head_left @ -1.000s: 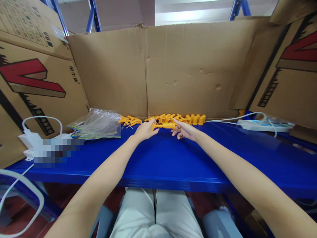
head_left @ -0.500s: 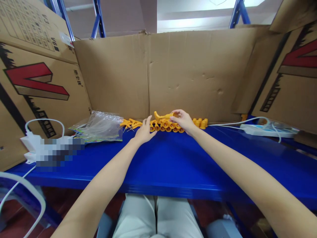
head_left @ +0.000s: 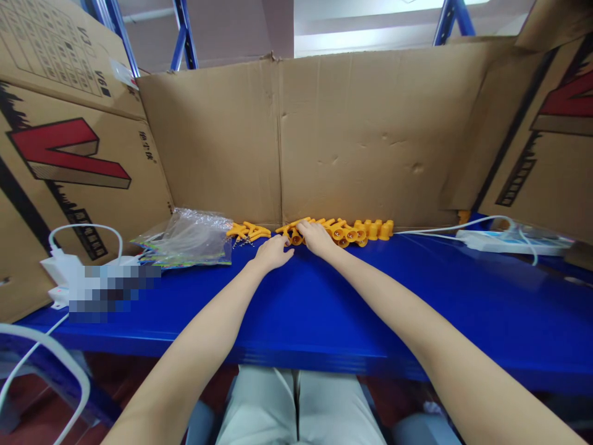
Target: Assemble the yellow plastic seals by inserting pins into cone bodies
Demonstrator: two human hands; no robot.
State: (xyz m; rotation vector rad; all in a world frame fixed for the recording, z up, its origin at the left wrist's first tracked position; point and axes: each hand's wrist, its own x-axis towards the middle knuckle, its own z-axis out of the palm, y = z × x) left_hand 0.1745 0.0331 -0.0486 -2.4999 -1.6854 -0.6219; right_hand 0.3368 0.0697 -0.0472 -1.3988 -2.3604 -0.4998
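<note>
A row of yellow plastic pieces, each with a flared cup end (head_left: pixel 352 236) and a narrow curved stem, lies stacked near the back of the blue table. My right hand (head_left: pixel 317 239) is over the left part of this stack, fingers curled around a yellow cup-ended piece (head_left: pixel 295 237), partly hidden by the fingers. Against the stack's left end rests my left hand (head_left: pixel 272 254), thumb spread from the fingers, holding nothing visible. Left of it are yellow branched pieces (head_left: pixel 250 230) with small dark screws (head_left: pixel 243 241) in front.
Clear plastic bags (head_left: pixel 197 238) lie to the left. Yellow cup-like pieces (head_left: pixel 382 230) stand at the stack's right end. A white power strip (head_left: pixel 509 243) with cables is at right, a white charger (head_left: pixel 65 275) at left. Cardboard walls (head_left: pixel 361 136) enclose the blue table (head_left: pixel 319 309).
My right hand has moved left and down, bringing the raised yellow cup-ended piece onto the stack. My left hand has stayed at the stack's left end.
</note>
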